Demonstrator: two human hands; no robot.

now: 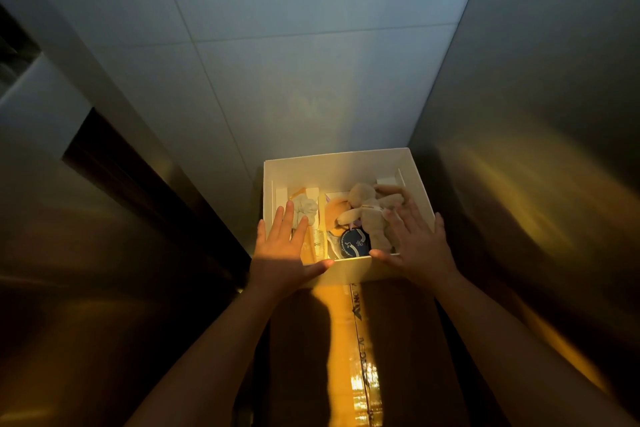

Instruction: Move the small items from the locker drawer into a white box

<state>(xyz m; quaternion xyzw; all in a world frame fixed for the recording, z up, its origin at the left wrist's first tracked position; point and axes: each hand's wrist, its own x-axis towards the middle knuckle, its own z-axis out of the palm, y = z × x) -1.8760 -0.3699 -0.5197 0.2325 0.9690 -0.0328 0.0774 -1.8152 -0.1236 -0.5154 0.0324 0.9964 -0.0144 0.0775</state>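
Observation:
A white box (332,163) stands in the middle of the view on a brown cardboard carton (398,340). Inside lie a beige plush toy (370,215), a pale cloth bundle (306,206), a yellow comb (320,241) and a dark blue round pouch (355,244). My left hand (284,246) hovers over the box's left front corner with fingers straight and spread. My right hand (415,239) is over the right front part, fingers spread beside the plush toy. Neither hand holds anything.
Shiny metal locker faces (536,149) rise on the right and on the left (52,270). A dark open gap (138,177) shows on the left side. A tiled floor (294,45) lies beyond the box. Light is dim and yellow.

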